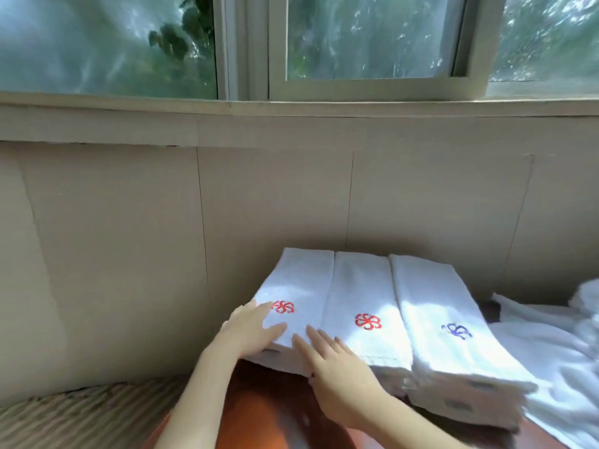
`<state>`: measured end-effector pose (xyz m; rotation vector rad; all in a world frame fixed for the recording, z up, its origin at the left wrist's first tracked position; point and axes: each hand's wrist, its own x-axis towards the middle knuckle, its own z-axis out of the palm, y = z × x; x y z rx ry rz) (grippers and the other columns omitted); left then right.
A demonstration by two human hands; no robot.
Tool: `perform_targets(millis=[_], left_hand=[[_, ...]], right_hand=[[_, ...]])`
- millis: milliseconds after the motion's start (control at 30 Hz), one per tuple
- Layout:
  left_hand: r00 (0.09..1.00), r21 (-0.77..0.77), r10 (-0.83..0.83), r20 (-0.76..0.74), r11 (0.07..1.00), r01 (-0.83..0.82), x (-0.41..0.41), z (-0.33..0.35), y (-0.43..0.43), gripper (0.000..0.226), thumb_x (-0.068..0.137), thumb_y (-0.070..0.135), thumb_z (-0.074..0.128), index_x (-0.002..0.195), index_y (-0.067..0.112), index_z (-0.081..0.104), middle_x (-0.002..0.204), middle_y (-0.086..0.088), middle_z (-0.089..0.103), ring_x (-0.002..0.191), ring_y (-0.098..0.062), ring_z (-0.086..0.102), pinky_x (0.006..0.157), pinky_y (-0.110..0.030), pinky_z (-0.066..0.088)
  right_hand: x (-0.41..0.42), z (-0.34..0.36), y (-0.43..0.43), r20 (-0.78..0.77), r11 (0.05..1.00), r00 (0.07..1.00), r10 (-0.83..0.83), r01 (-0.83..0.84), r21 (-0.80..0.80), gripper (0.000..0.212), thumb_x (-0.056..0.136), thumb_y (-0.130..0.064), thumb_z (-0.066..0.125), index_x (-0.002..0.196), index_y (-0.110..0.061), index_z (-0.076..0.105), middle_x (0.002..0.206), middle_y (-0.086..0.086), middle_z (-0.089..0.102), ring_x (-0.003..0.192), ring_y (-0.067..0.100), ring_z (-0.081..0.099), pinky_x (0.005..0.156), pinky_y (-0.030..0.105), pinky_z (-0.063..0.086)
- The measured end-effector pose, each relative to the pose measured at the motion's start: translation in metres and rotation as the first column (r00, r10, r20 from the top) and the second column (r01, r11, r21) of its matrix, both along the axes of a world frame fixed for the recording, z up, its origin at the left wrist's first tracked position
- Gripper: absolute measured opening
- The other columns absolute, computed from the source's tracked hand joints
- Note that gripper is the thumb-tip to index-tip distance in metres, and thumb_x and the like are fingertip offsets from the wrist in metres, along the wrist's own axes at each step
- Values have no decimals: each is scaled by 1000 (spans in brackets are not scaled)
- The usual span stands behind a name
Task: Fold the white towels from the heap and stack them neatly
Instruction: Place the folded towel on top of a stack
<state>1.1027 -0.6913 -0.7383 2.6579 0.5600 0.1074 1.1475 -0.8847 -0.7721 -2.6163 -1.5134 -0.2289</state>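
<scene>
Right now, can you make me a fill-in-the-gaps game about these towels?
1. The folded towels stand in ___ stacks side by side.
2. The left hand rests flat on the stack farthest ___.
3. The flower mark on the middle stack is ___.
4. The unfolded heap lies to the ___ of the stacks.
Missing words: three, left, red, right.

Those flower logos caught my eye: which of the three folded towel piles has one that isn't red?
The right pile, beside the loose heap: its emblem is bluish purple, while the middle pile and the left pile show red ones.
</scene>
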Motion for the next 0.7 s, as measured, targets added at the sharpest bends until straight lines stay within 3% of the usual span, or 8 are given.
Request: perform_targets(millis=[100,167,267,300,400,533,633,700], left_hand=[[999,208,10,34,978,-17,-29,-12,-32,50,100,46,31,149,40,22,161,2,5,148,-25,-6,116,-56,3],[994,226,-99,54,971,84,-53,-15,-52,49,99,45,36,147,40,29,160,2,12,148,-20,0,118,-49,8],[965,197,-243,102,956,220,-85,-10,-81,38,98,41,44,134,35,52,154,4,26,144,-12,16,117,-32,19],[957,171,-265,120,955,243,-92,-7,-93,35,98,38,45,130,33,55,152,6,29,143,-11,20,115,-30,22],[930,111,-317,185,947,300,-97,9,-131,28,98,33,46,120,30,62,135,14,43,129,-6,41,102,-21,35],[877,53,-373,304,925,375,-73,30,-197,23,96,22,49,106,25,69,104,13,62,95,-3,54,79,-17,39],[835,-17,-435,337,884,468,-42,35,-260,20,94,21,52,101,24,70,99,11,64,91,-6,57,81,-20,44],[798,-43,-496,342,840,541,-16,35,-308,19,93,21,53,100,21,71,102,7,66,89,-7,58,81,-19,44]], right_hand=[[-20,5,-33,75,997,997,3,3,-83,70,92,-18,43,152,-22,7,160,4,-4,147,22,-2,118,38,-1],[-33,12,-59,79,997,997,8,-2,-81,66,92,-20,44,151,-24,16,160,6,-5,148,24,-2,118,40,-2],[-46,18,-111,186,999,982,-34,39,-20,57,82,-25,57,138,-30,46,156,12,25,142,24,30,115,41,25],[-50,20,-133,172,996,982,-73,79,-31,52,83,-27,57,134,-31,49,156,12,25,142,23,31,114,41,26],[-41,25,-210,31,964,972,-234,236,-125,46,96,-29,42,142,-33,37,161,4,-5,148,18,3,118,38,6],[-27,43,-321,1,845,851,-525,522,-120,45,95,-31,46,139,-35,40,160,4,-10,148,18,5,115,40,18],[-16,67,-396,60,714,717,-695,698,-56,49,96,-30,42,144,-37,31,160,2,-4,147,19,4,115,44,15],[-6,88,-440,121,614,606,-786,789,32,50,95,-30,42,144,-32,31,158,5,9,144,21,14,112,43,24]])
